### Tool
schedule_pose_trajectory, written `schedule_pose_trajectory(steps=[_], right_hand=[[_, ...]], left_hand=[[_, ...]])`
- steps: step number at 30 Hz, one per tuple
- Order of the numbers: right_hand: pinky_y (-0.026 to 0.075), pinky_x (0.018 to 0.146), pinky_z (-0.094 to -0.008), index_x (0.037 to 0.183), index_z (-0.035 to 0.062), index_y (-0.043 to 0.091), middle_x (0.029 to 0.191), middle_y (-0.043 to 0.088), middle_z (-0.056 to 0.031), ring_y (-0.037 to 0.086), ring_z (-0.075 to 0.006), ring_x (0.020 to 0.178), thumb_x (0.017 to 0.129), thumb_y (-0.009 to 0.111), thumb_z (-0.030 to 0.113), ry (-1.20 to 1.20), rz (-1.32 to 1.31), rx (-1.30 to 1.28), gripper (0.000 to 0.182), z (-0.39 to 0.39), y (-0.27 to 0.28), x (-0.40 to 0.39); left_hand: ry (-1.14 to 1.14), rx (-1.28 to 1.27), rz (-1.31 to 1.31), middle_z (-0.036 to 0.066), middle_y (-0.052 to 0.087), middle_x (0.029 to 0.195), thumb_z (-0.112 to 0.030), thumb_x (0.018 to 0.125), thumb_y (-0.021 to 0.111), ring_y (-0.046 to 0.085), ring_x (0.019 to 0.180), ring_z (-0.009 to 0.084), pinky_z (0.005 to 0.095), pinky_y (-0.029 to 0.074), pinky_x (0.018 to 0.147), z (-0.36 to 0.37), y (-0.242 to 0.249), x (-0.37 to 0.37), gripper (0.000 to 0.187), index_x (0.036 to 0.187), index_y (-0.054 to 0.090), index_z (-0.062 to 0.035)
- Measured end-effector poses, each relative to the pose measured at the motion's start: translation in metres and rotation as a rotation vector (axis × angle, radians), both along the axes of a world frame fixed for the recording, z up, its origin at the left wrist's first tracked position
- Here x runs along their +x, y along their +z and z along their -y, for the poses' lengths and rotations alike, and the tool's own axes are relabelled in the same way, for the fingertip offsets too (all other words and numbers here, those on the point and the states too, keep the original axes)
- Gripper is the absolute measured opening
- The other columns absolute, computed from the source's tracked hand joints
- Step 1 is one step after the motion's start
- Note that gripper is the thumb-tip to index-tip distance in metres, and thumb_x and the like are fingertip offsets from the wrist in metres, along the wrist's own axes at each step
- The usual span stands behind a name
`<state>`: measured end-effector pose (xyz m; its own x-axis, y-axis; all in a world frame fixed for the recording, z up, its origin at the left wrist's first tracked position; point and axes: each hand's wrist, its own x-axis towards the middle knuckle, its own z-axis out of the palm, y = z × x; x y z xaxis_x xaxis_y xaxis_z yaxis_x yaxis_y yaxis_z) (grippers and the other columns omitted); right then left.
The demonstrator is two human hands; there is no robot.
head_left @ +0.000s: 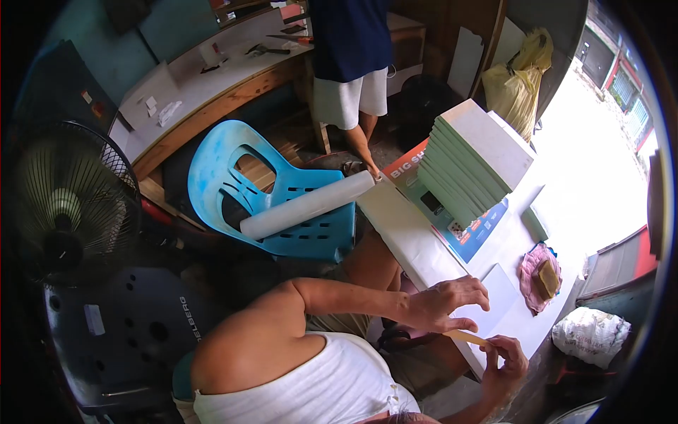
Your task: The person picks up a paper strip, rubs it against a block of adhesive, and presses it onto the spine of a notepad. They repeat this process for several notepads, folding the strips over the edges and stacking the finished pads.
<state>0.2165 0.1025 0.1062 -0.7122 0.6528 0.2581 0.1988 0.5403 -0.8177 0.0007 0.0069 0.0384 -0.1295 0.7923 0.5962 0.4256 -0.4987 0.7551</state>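
Note:
My right hand (505, 362) pinches one end of a narrow tan strip (466, 337) between thumb and fingers. What the strip is made of, I cannot make out. Just above its other end is my left hand (450, 302), with fingers curved and thumb held apart from them. White sheets (494, 293) lie on the white table (402, 233) beyond my left hand. Farther along sits a brown block (546, 279) on a crumpled pink cloth (530, 268).
A stack of green-edged books or pads (466, 166) stands on a printed board (480, 237). A blue chair (311, 244) holds a white roll (311, 205). Behind it is another person (349, 71). A fan (67, 205) stands left; a wrapped white bundle (590, 337) lies right.

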Motion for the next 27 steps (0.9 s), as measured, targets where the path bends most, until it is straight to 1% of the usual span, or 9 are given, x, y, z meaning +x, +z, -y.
schedule_pose_trajectory(steps=[1, 4, 5, 9, 14, 16, 18, 19, 27], right_hand=[[0.057, 0.070, -0.0257, 0.088, -0.0027, 0.066, 0.085, 0.069, -0.0114, 0.070, -0.0162, 0.075, 0.080, 0.072, -0.015, 0.050, -0.009, 0.066, 0.016, 0.003, 0.004, -0.007], [0.057, 0.071, -0.0271, 0.085, -0.0032, 0.066, 0.085, 0.069, -0.0118, 0.070, -0.0169, 0.078, 0.078, 0.071, -0.016, 0.098, -0.068, 0.143, 0.016, 0.006, 0.007, -0.017], [0.057, 0.072, -0.0277, 0.086, -0.0036, 0.066, 0.086, 0.069, -0.0126, 0.070, -0.0176, 0.081, 0.077, 0.070, -0.017, 0.134, -0.068, 0.133, 0.016, 0.005, 0.011, -0.020], [0.057, 0.075, -0.0282, 0.087, -0.0034, 0.066, 0.090, 0.068, -0.0139, 0.069, -0.0191, 0.084, 0.078, 0.070, -0.016, 0.135, -0.112, 0.125, 0.016, -0.006, 0.007, -0.021], [0.058, 0.079, -0.0301, 0.090, -0.0035, 0.065, 0.100, 0.067, -0.0146, 0.068, -0.0197, 0.091, 0.079, 0.068, -0.017, 0.120, -0.137, 0.060, 0.018, -0.024, -0.009, -0.001], [0.057, 0.080, -0.0305, 0.106, -0.0031, 0.066, 0.109, 0.067, -0.0146, 0.067, -0.0202, 0.096, 0.096, 0.065, 0.005, 0.094, -0.229, -0.146, 0.013, -0.024, -0.015, 0.007], [0.057, 0.080, -0.0304, 0.116, -0.0030, 0.065, 0.112, 0.067, -0.0147, 0.067, -0.0205, 0.096, 0.103, 0.062, 0.020, 0.014, -0.325, -0.331, 0.027, -0.023, -0.020, 0.015], [0.057, 0.078, -0.0300, 0.127, -0.0034, 0.060, 0.114, 0.067, -0.0151, 0.067, -0.0195, 0.096, 0.106, 0.054, 0.041, -0.016, -0.318, -0.391, 0.049, -0.026, -0.026, 0.017], [0.052, 0.069, -0.0242, 0.124, -0.0025, 0.063, 0.094, 0.071, -0.0085, 0.064, -0.0113, 0.077, 0.094, 0.071, 0.008, -0.089, -0.281, -0.464, 0.033, -0.018, -0.037, 0.019]], left_hand=[[-0.153, -0.090, 0.118, 0.015, 0.064, 0.118, -0.040, 0.094, 0.072, 0.061, 0.116, 0.0296, 0.0448, 0.050, 0.097, -0.002, 0.009, -0.003, 0.048, 0.126, 0.057, -0.0068], [-0.636, -0.448, 0.492, 0.014, 0.067, 0.114, -0.043, 0.099, 0.066, 0.067, 0.104, 0.0232, 0.0421, 0.054, 0.091, -0.009, 0.014, -0.003, 0.047, 0.125, 0.057, -0.0051], [-0.713, -0.464, 0.642, 0.013, 0.069, 0.104, -0.043, 0.101, 0.063, 0.071, 0.084, 0.0170, 0.0346, 0.059, 0.076, -0.009, 0.015, 0.001, 0.049, 0.126, 0.055, -0.0014], [-0.678, -0.578, 0.762, 0.012, 0.069, 0.086, -0.035, 0.099, 0.069, 0.069, 0.063, 0.0151, 0.0239, 0.055, 0.054, -0.010, 0.021, -0.003, 0.049, 0.125, 0.055, 0.0032], [-0.549, -0.588, 0.663, 0.008, 0.066, 0.084, -0.024, 0.092, 0.077, 0.065, 0.068, 0.0109, 0.0243, 0.051, 0.059, -0.011, 0.018, -0.006, 0.039, 0.116, 0.062, 0.0023], [-0.500, -0.542, 0.597, 0.007, 0.066, 0.084, -0.024, 0.091, 0.076, 0.063, 0.070, 0.0098, 0.0245, 0.050, 0.061, -0.014, 0.016, -0.003, 0.037, 0.114, 0.063, 0.0020], [-0.467, -0.574, 0.553, 0.007, 0.066, 0.083, -0.024, 0.088, 0.077, 0.061, 0.072, 0.0110, 0.0261, 0.048, 0.061, -0.015, 0.025, -0.001, 0.037, 0.111, 0.064, 0.0018], [-0.451, -0.590, 0.532, 0.008, 0.066, 0.083, -0.024, 0.087, 0.077, 0.060, 0.072, 0.0116, 0.0269, 0.048, 0.062, -0.015, 0.030, -0.001, 0.036, 0.109, 0.065, 0.0017], [-0.414, -0.570, 0.316, 0.010, 0.070, 0.087, -0.026, 0.087, 0.076, 0.063, 0.071, 0.0135, 0.0292, 0.051, 0.063, -0.029, 0.023, 0.003, 0.038, 0.111, 0.065, 0.0011]])
